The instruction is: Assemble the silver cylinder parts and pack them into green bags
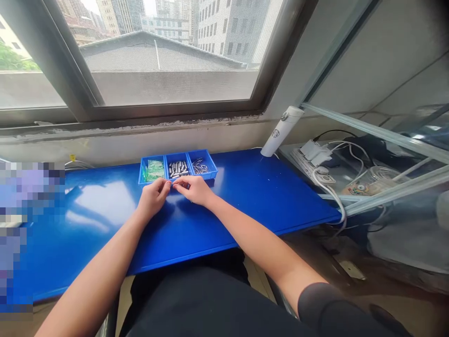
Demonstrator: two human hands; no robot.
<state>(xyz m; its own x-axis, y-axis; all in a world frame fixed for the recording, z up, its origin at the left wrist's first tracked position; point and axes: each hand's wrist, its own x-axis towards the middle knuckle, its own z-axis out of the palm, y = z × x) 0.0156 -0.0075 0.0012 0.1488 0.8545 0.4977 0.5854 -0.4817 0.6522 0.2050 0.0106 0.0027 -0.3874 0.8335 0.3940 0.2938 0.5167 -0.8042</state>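
Note:
My left hand (155, 194) and my right hand (194, 189) meet just in front of a blue three-part tray (212, 175). Thumb and forefinger are pinched on both hands, their tips nearly touching. Whatever lies between the fingertips is too small to make out. Thin green and clear pieces (154, 170) fill the tray's left compartment. Short black-and-silver cylinders (178, 168) lie in the middle one, partly behind my right fingers. Thin dark metal pins (199, 166) are scattered in the right compartment.
The tray stands on a glossy blue table (263, 201) below a window. A white tumbler (282, 131) stands at the back right. Beyond the table's right end are a power strip (312, 164) with cables and a metal frame (372, 131). A blurred-out patch (28, 201) covers the left side.

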